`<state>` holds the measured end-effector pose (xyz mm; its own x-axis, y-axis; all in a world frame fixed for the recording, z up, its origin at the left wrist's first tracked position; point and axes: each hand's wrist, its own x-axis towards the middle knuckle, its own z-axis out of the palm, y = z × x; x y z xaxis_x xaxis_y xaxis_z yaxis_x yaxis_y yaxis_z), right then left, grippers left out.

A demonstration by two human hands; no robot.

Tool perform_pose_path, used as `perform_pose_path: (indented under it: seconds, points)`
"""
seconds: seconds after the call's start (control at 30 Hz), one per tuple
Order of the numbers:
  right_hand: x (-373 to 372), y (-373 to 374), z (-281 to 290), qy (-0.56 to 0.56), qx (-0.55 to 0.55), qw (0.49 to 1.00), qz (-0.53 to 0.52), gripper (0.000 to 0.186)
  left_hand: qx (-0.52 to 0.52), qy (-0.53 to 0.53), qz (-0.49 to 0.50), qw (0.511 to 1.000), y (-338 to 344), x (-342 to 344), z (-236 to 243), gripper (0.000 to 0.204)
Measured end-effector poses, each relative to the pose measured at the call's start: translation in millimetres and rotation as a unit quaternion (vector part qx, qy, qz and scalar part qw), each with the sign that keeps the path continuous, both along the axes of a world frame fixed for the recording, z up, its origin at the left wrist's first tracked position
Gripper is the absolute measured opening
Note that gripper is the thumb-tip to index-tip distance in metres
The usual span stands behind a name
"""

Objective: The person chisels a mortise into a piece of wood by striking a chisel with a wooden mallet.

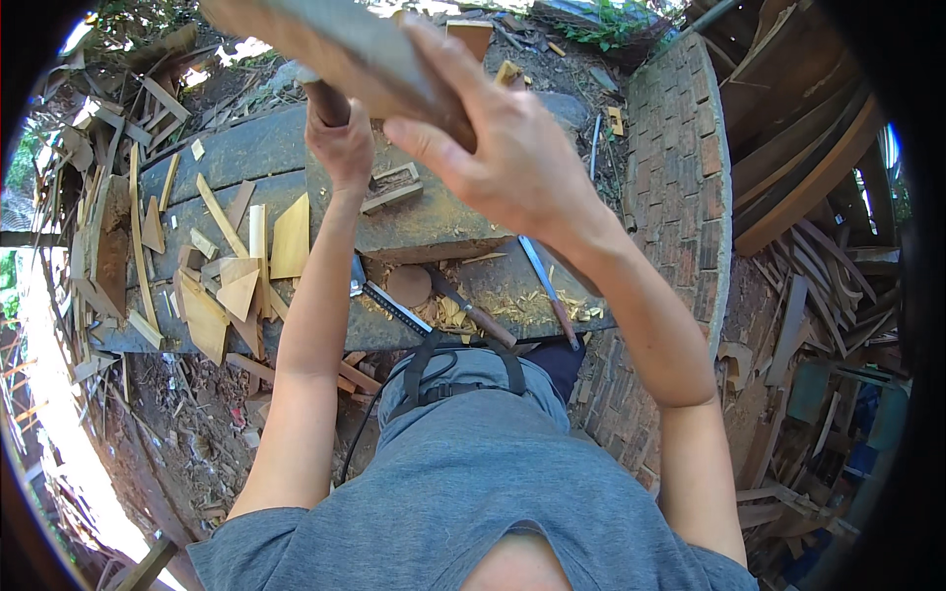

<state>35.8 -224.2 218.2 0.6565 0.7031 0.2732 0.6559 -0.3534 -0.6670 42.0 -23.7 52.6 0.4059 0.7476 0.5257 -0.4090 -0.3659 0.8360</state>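
Observation:
Both my arms are raised close to the camera. My right hand (503, 148) grips a long flat wooden piece (335, 44) that runs from the upper left across the top of the picture. My left hand (340, 143) is closed around a dark round handle (325, 101) just under that piece. Below the hands lies a thick grey stone slab (434, 231) with a small wooden block (391, 187) on it. What the handle belongs to is hidden behind the wooden piece.
Chisels (473, 313) and a metal ruler (394, 307) lie among wood shavings on the grey workbench (227, 158). Cut wooden offcuts (236, 281) cover its left part. A curved brick wall (690, 167) stands right, with stacked planks (808, 177) beyond. Scrap wood litters the dirt ground.

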Motion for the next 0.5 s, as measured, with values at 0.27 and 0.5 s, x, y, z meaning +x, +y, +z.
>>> perform_pose_path:
  seconds: [0.27,0.5]
  points:
    - [-12.9,-3.7,15.3,0.048,0.116,0.992,0.027,0.077,-0.044,0.003,-0.061,0.997,3.3,-4.9,-19.8,0.028]
    - [-3.0,-26.2,-31.0,0.134,-0.043,0.989,-0.039,0.078,-0.113,0.03,-0.122,0.986,21.1,-13.5,-19.8,0.014]
